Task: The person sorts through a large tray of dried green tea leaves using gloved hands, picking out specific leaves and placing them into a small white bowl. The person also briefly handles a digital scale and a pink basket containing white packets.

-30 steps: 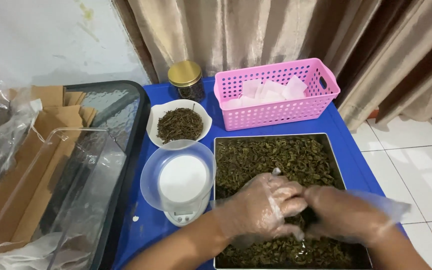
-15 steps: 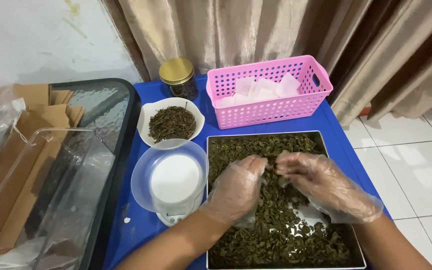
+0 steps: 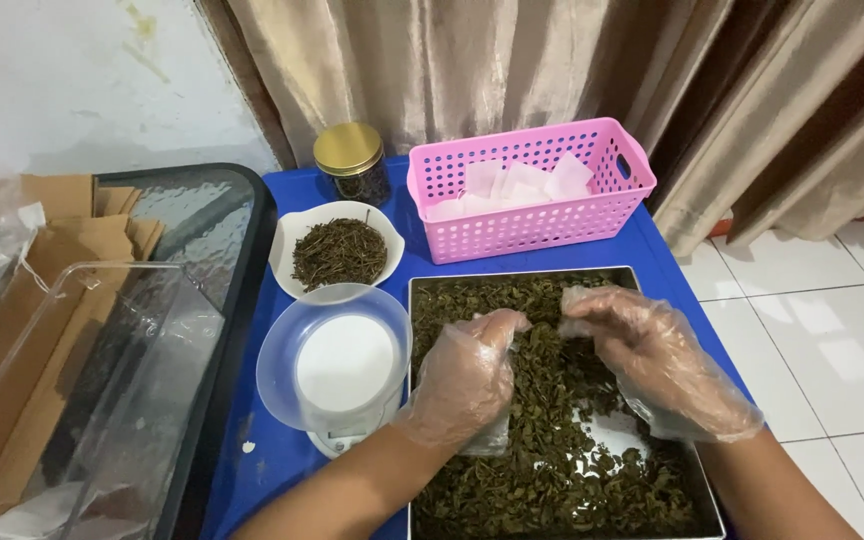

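Both my hands wear loose clear plastic gloves and hover over a metal tray (image 3: 714, 500) filled with dried green leaves (image 3: 552, 480). My left hand (image 3: 467, 385) is curled over the tray's left half, with a small white pouch (image 3: 492, 440) showing under its heel. My right hand (image 3: 657, 365) is to the right of it, fingertips bunched together on a pinch of leaves near the tray's far edge. The two hands are a little apart.
On the blue table (image 3: 272, 470), a clear bowl (image 3: 337, 360) sits on a small white scale. Behind it are a white bowl of brown dried stems (image 3: 340, 252), a gold-lidded jar (image 3: 352, 160) and a pink basket of white pouches (image 3: 532, 190). Cardboard and a clear plastic box (image 3: 62, 400) lie left.
My hands have moved from the tray's near part toward its far half and have drawn apart. The camera has tilted, so the tray sits lower in view.
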